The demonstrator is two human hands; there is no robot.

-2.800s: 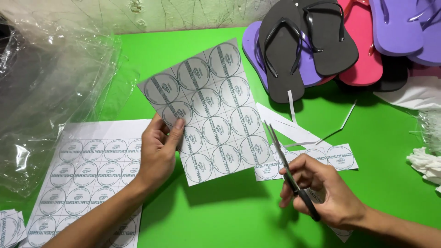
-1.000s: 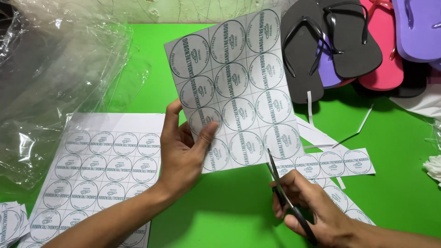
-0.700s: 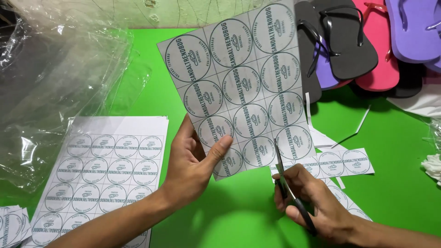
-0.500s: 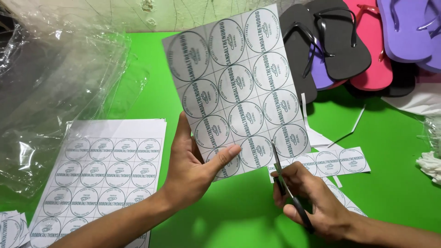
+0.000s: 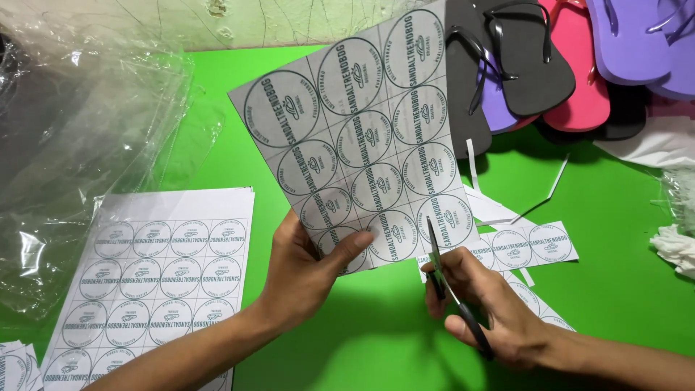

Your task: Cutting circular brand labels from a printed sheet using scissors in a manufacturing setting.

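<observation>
My left hand (image 5: 308, 271) holds up a white sheet of round printed labels (image 5: 362, 141) by its lower left corner, thumb across the front. My right hand (image 5: 492, 308) grips a pair of black-handled scissors (image 5: 445, 279). The blades point up and meet the sheet's bottom edge, between the two rightmost columns of labels. The sheet is tilted, its top leaning to the right above the green table (image 5: 615, 210).
A stack of uncut label sheets (image 5: 156, 275) lies at the lower left. Cut label strips (image 5: 528, 250) and paper trimmings lie to the right. Flip-flops, black (image 5: 525, 61), pink and purple, pile up at the top right. Crumpled clear plastic (image 5: 69, 152) fills the left side.
The sheet has been lifted and brought closer to me. The scissors have moved from the table up to the sheet's bottom edge, and the blades now reach into the paper.
</observation>
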